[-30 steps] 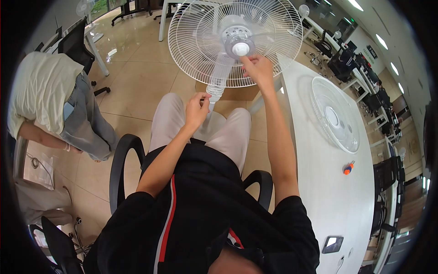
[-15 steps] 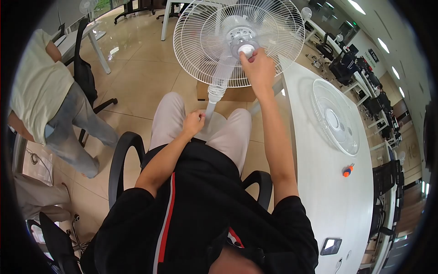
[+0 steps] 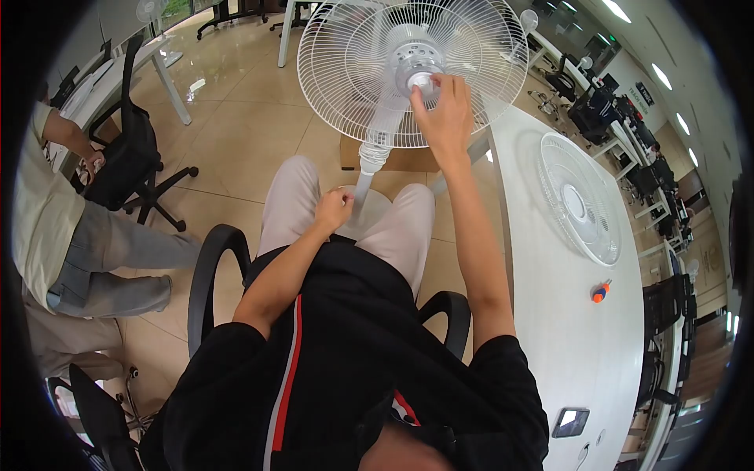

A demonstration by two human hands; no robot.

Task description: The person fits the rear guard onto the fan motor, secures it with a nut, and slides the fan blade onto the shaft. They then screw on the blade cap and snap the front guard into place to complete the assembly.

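A white pedestal fan [image 3: 357, 71] stands between my knees, its rear wire grille facing me with no front cover on it. My right hand [image 3: 444, 110] reaches up to the fan's centre, fingers closed around the white hub cap [image 3: 422, 80]. My left hand [image 3: 334, 209] is curled around the fan's white pole [image 3: 361, 187] just above my lap. The fan's base is hidden behind my legs.
A white table [image 3: 565, 330] runs along my right, carrying a loose front grille [image 3: 577, 200], an orange-handled screwdriver [image 3: 600, 292] and a phone [image 3: 571, 421]. A person in a pale shirt [image 3: 47, 212] sits at the left by a black chair [image 3: 129, 157]. A cardboard box [image 3: 393, 159] lies behind the fan.
My right hand has closed more around the hub cap. My left hand slid down the pole toward my lap. The person at the left has dropped from standing to sitting.
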